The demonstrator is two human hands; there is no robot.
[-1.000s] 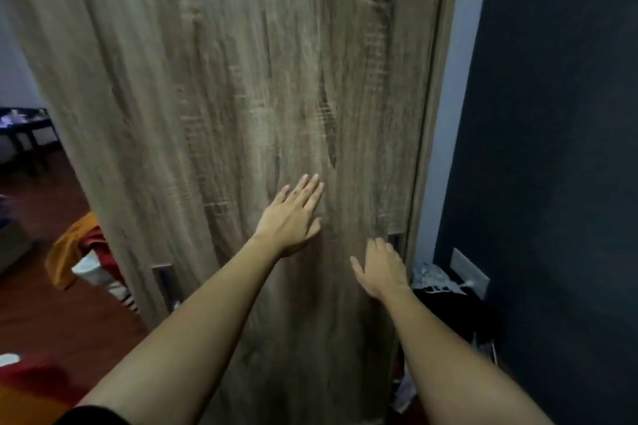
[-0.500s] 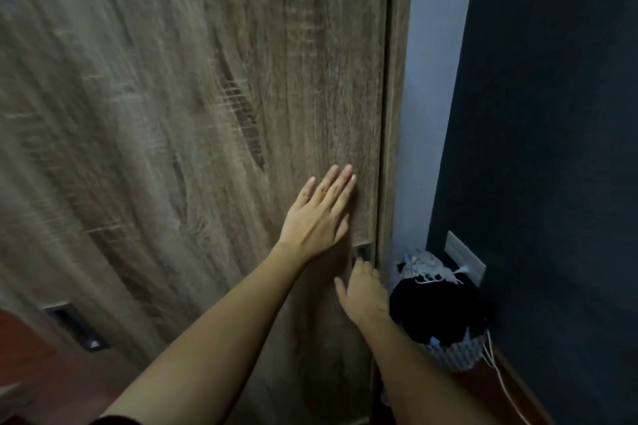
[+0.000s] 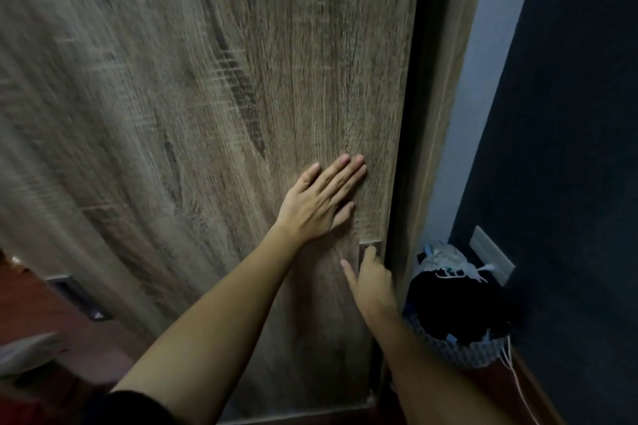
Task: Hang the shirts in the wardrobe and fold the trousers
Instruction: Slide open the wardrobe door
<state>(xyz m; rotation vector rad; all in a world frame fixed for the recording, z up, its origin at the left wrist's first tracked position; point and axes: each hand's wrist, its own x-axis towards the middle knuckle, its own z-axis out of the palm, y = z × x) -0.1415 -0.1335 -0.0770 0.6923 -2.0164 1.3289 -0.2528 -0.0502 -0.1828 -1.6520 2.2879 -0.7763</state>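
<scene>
The left hand [image 3: 321, 198] lies flat against the wardrobe door [image 3: 207, 114], fingers straight and together, gripping nothing. The right hand [image 3: 371, 281] is lower and nearer the door's right edge, with a fingertip in the recessed handle [image 3: 370, 246] and the thumb stuck out to the left. Its other fingers are hidden behind the hand, so I cannot tell whether it hooks the handle or only touches it.

The wood-grain door fills most of the view (its left half is blurred). A narrow dark gap [image 3: 409, 148] runs between its right edge and the wardrobe frame [image 3: 445, 107]. Right of the frame is a strip of pale wall, then a dark blue wall [image 3: 569, 148]. Reddish-brown floor [image 3: 45, 317] shows at lower left.

A woven basket [image 3: 459, 354] stands on the floor just beside the frame, holding dark cloth with pale items on top. A socket plate [image 3: 492, 255] sits on the blue wall near it, and a white cable [image 3: 518, 386] trails down past the basket.
</scene>
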